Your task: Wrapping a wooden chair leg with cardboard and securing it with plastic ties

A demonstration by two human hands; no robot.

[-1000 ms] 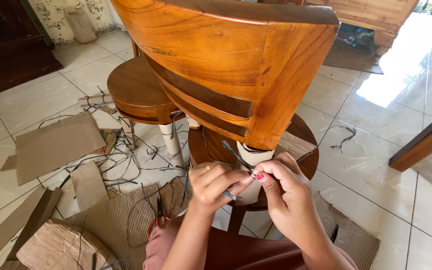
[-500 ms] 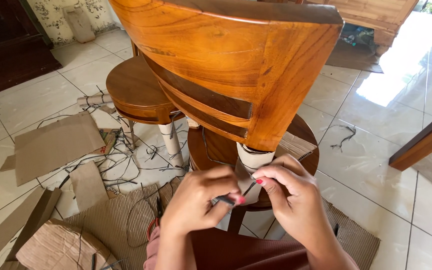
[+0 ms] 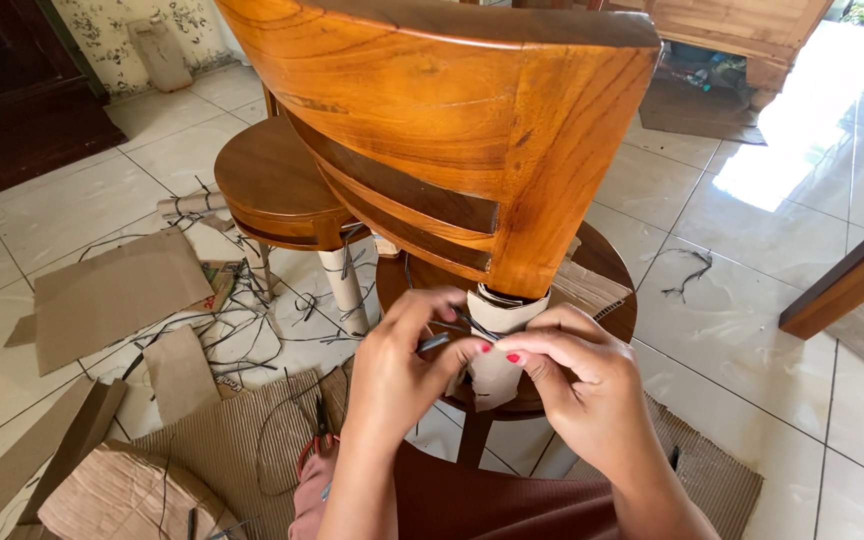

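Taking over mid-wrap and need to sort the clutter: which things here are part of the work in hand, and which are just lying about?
In hand:
left hand
right hand
dark strap
cardboard wrap on the chair leg
wooden chair

Lying about:
flat cardboard sheet
loose strap offcuts
corrugated sheet
red-handled scissors

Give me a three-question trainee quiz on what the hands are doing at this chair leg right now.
1. True or false: both hands are at the cardboard wrap on the chair leg.
2. What does the left hand pinch? A) scissors B) a dark strap C) a cardboard sheet
3. Fill in: on the floor, the red-handled scissors lie on the person's ____ side.

Key
1. True. The left hand and right hand meet at the wrap, just under the chair back.
2. B. The thin strap runs from the fingers towards the wrap.
3. Left, on the corrugated cardboard.
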